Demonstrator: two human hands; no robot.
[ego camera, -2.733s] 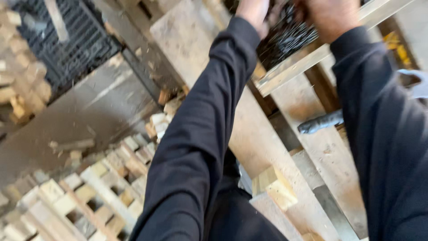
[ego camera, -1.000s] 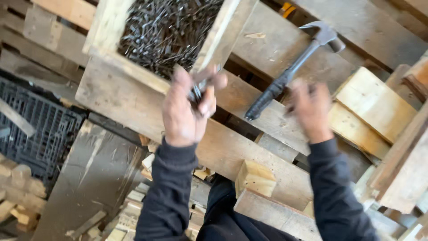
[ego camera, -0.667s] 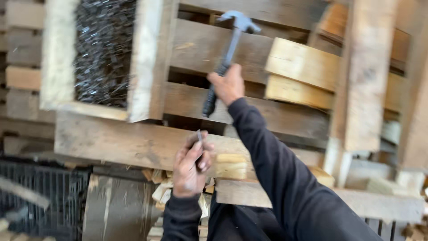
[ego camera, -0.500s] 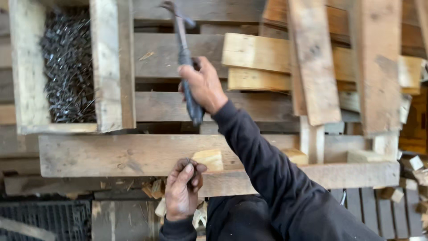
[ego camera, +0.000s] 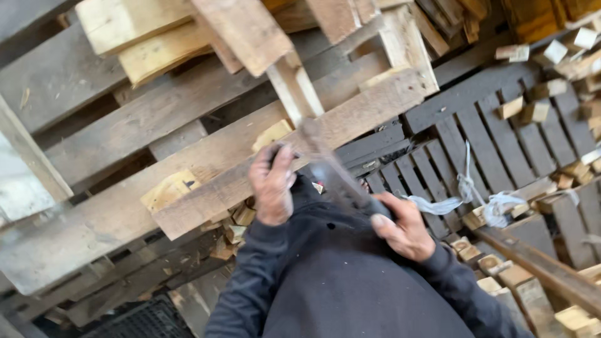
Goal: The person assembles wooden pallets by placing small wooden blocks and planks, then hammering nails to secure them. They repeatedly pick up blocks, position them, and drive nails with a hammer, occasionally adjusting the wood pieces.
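Far left: grey weathered planks (ego camera: 69,81) run diagonally, w/ a pale upright board edge (ego camera: 28,156) beside them. Bottom left, a black plastic grid crate (ego camera: 138,319) shows just below the timber. Above, pale wood blocks (ego camera: 144,37) sit stacked on the planks. A long pale board (ego camera: 206,194) crosses the frame diagonally, low left to upper right, w/ a small light wood block (ego camera: 170,188) touching its lower edge and another block (ego camera: 272,133) on its upper edge. Left hand (ego camera: 273,184) is at that board, approx. centre frame, fingers curled in and pinched at the board's face; whatever it pinches is too small and blurred to make out, so can't tell what it has hold of. Black sleeves and torso fill the bottom centre. Just right of the left hand is the hammer (ego camera: 332,169), motion-blurred, handle running from the right hand up-left so the head end sits near the left hand's fingertips, over the board. Right hand (ego camera: 404,228) is wrapped closed round the lower end of the hammer handle, thumb on top. Right of that, a dark slatted pallet (ego camera: 488,138) lies flat, w/ a scrap of white strapping (ego camera: 466,200) on it. Far right and bottom right: loose wood offcuts (ego camera: 563,169) scattered, plus a long dark timber rail (ego camera: 544,266) running diagonally.
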